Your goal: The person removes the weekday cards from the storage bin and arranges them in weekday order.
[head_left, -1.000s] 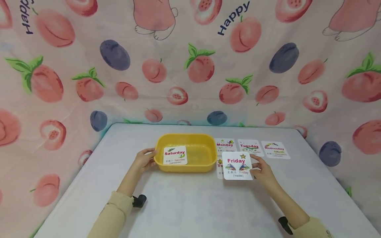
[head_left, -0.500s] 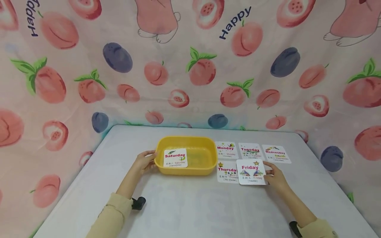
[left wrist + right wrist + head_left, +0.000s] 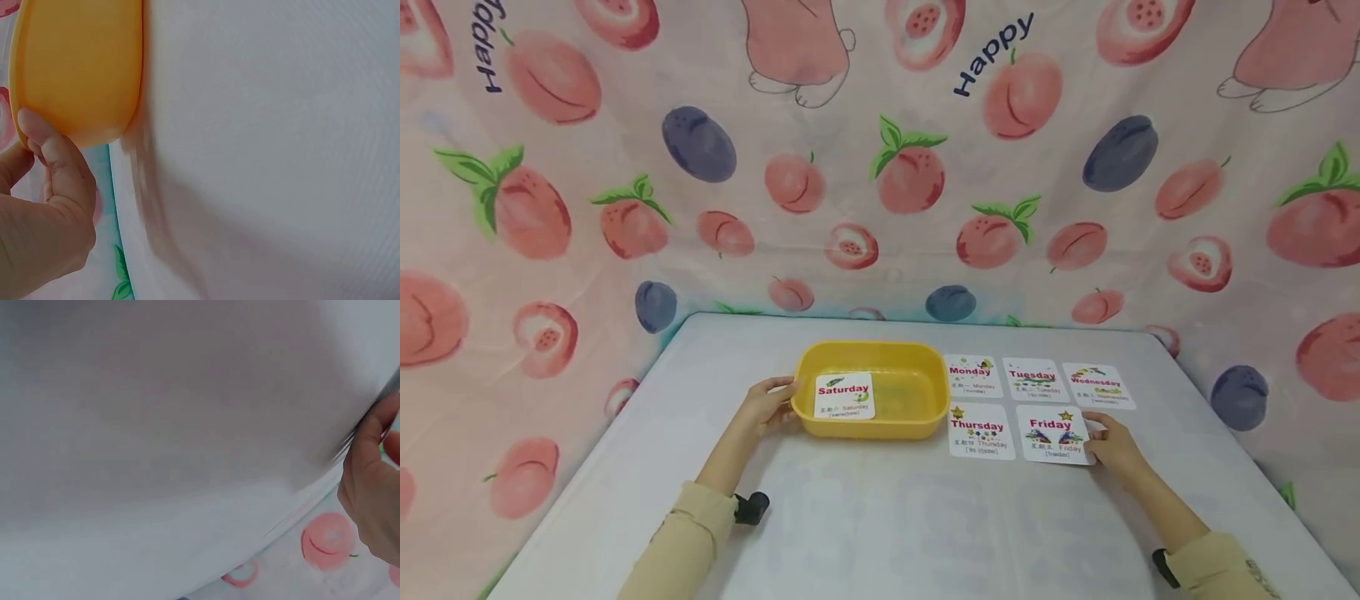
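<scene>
My right hand [image 3: 1116,447] pinches the right edge of the Friday card [image 3: 1054,435], which lies low over the table just right of the Thursday card [image 3: 982,432]. In the right wrist view the hand [image 3: 374,481] shows at the right edge, its fingertips close to the tabletop. My left hand [image 3: 767,403] grips the left rim of a yellow plastic basin [image 3: 871,430]; the left wrist view has thumb and fingers of that hand [image 3: 59,181] on either side of the rim. Inside the basin leans the Saturday card [image 3: 844,396].
Behind the Thursday and Friday cards runs a row with the Monday card [image 3: 973,377], the Tuesday card [image 3: 1035,381] and the Wednesday card [image 3: 1098,387]. A white cloth covers the table [image 3: 880,525]. A fruit-printed curtain [image 3: 880,287] hangs behind and at both sides.
The right hand has carried the Friday card rightward and down, from in front of the Thursday card to beside it, uncovering Thursday. The left hand has stayed on the basin.
</scene>
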Tool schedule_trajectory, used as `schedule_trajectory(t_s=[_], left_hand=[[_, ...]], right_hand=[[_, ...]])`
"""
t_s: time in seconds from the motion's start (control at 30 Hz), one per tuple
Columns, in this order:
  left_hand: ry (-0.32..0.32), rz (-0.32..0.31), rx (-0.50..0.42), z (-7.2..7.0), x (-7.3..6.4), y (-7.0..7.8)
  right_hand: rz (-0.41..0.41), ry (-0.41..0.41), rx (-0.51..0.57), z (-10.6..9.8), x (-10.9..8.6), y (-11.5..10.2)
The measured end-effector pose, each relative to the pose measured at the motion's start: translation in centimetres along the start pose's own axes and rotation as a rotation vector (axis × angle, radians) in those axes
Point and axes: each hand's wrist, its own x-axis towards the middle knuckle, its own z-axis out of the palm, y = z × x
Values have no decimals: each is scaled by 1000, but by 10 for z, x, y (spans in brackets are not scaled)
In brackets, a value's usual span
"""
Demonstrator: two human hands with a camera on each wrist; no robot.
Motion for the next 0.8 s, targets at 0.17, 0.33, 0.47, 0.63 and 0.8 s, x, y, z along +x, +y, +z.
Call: schedule_trajectory(t_s=[0.17,0.33,0.47,0.63,0.8], left_hand=[[11,-5,1,1,4,-1],[12,-7,14,1,3,0],[16,-10,18,2,1,-1],[10,10,11,4,1,0],[23,20,29,2,1,-1]], right_hand=[[-12,29,-52,0,4,-2],[-9,50,-127,2,8,-5],[-19,52,-184,3,9,-7],[-42,53,-298,4,9,-15],[-37,37,-365,8,11,-21]])
